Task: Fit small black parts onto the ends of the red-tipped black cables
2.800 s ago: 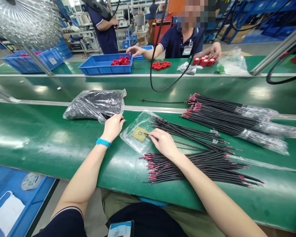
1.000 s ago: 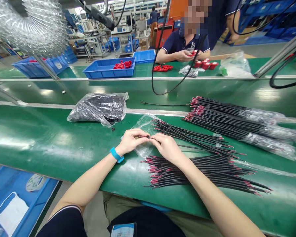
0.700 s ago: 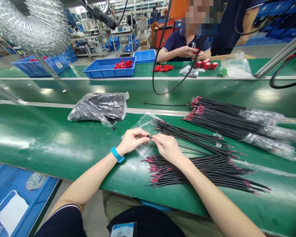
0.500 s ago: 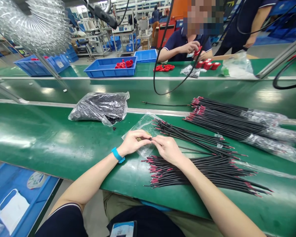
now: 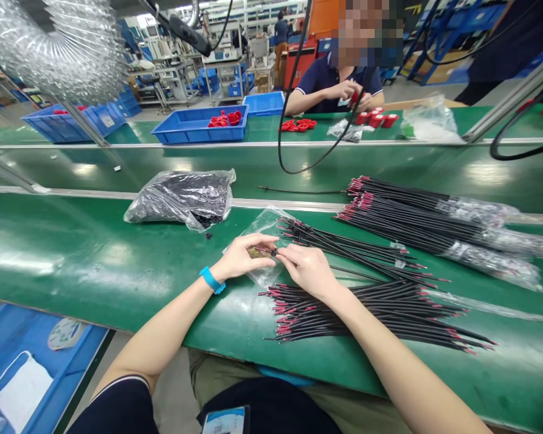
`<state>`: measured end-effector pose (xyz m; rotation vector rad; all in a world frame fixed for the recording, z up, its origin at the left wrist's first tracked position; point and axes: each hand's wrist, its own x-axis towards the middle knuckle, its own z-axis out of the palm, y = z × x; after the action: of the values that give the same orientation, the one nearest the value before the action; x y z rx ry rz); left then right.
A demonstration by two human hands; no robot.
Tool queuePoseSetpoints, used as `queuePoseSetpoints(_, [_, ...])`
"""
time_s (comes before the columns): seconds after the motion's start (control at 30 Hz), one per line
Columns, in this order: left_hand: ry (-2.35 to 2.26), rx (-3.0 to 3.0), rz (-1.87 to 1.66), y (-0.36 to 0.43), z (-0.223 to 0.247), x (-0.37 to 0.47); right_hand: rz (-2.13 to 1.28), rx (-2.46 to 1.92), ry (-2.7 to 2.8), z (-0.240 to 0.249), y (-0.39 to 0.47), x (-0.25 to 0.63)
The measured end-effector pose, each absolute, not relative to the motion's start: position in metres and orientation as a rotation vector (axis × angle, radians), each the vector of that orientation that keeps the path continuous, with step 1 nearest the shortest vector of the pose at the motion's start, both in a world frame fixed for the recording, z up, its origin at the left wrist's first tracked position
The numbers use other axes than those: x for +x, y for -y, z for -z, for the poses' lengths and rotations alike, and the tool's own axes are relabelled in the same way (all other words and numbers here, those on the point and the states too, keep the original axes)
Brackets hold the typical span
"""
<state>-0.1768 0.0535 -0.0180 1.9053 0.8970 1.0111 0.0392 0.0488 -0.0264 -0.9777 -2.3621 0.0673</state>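
Note:
My right hand pinches a black cable close to its stripped end. A small black part sits on that cable just past my right fingertips. My left hand is open around the cable's end, thumb and forefinger apart, not closed on it. Beneath both hands lies a flat clear plastic bag with something yellowish in it. Right beside them is a small pile of cables with black parts near their ends. A wider spread of black cables with red ends lies nearer to me.
A clear bag of small black parts lies at the left, one loose piece before it. Wrapped cable bundles lie at the right. A black cord hangs ahead. Across the bench, a person handles red parts beside a blue tray.
My left thumb and forefinger have spread apart, baring the cable end between them. My right hand keeps its pinch. Across the bench, the standing person at the right has moved further right.

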Motion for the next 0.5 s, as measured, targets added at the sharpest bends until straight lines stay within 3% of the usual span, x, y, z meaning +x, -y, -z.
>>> queuePoseSetpoints(0.1, [-1.036, 2.068, -0.956, -0.062, 0.003, -0.2, 0.155, -0.998, 2.387, 0.022, -0.051, 0.044])
queuePoseSetpoints(0.2, [-1.626, 2.197, -0.876, -0.074, -0.011, -0.236, 0.298, -1.082, 2.423, 0.016, -0.056, 0.052])
queuePoseSetpoints(0.33, [-2.355, 2.121, -0.203, -0.084, -0.018, -0.27, 0.323, -1.284, 2.446, 0.012, -0.069, 0.065])
queuePoseSetpoints(0.4, [-2.365, 2.085, 0.071, -0.084, -0.015, -0.275, 0.299, -1.438, 2.454, 0.011, -0.074, 0.07])
queuePoseSetpoints(0.5, [-2.232, 2.103, 0.198, -0.082, -0.008, -0.277, 0.26, -1.66, 2.477, 0.008, -0.073, 0.075])
